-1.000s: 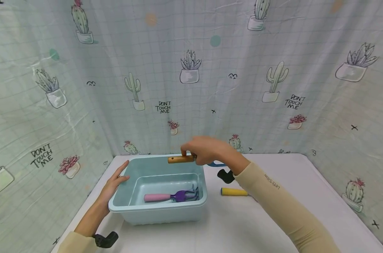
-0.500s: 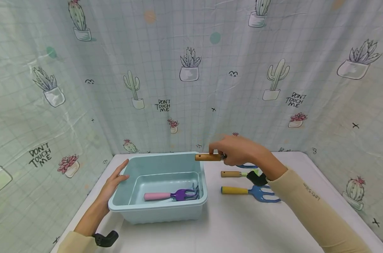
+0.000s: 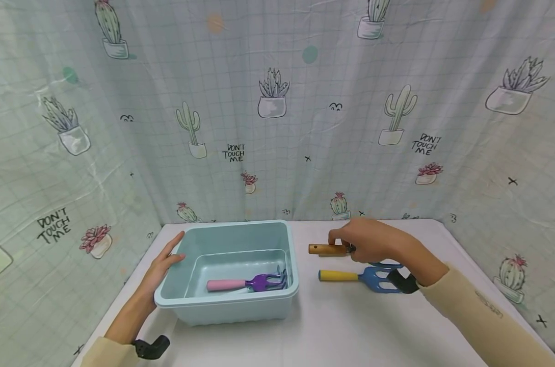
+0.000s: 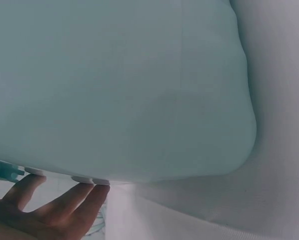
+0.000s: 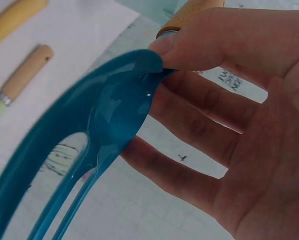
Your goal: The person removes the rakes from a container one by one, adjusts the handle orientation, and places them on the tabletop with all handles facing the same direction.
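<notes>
**Right hand has the blue fork pinched at the neck**

Thumb's one side, fingers the other, handle pointing left toward the tub. Left hand just rests against the tub, fingers fairly straight. The green tool lies below the grip, the yellow fork on its near side. I'd pinch firmly so the head can't swivel, and keep those tines clear of both tools.
</notes>
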Demonstrator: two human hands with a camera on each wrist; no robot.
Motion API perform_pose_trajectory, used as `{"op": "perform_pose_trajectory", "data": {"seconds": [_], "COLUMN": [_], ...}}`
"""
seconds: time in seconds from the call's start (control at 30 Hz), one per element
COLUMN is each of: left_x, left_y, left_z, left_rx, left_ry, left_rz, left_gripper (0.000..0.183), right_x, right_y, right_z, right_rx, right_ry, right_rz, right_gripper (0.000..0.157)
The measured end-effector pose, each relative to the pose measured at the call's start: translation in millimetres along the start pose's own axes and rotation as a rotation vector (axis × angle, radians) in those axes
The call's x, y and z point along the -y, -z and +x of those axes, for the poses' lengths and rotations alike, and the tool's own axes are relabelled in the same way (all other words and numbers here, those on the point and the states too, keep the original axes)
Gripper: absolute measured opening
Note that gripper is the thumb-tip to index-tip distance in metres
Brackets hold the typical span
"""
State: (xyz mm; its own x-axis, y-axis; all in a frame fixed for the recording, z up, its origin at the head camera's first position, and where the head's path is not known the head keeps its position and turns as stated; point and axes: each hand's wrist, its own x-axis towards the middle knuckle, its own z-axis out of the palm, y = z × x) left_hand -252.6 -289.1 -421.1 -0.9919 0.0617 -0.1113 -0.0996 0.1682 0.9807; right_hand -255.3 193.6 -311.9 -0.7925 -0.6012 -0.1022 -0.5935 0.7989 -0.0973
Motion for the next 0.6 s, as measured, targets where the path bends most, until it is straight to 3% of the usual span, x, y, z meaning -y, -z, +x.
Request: {"op": "perform_pose_trajectory", "data": {"seconds": [0.6], "left_x": [1.2], "left_y": [1.0], "left_z": [-0.3], "left_rx": [-0.005], "left_ry": [-0.004], "left_rz": [-0.002], "left_gripper": [0.061], "right_x": [1.0], "right_y": [-67.5], "right_z": [-17.4], "right_rx": [0.142], "right_ry": [-0.076], "right_rz": [0.053], "right_gripper": [0.041]}}
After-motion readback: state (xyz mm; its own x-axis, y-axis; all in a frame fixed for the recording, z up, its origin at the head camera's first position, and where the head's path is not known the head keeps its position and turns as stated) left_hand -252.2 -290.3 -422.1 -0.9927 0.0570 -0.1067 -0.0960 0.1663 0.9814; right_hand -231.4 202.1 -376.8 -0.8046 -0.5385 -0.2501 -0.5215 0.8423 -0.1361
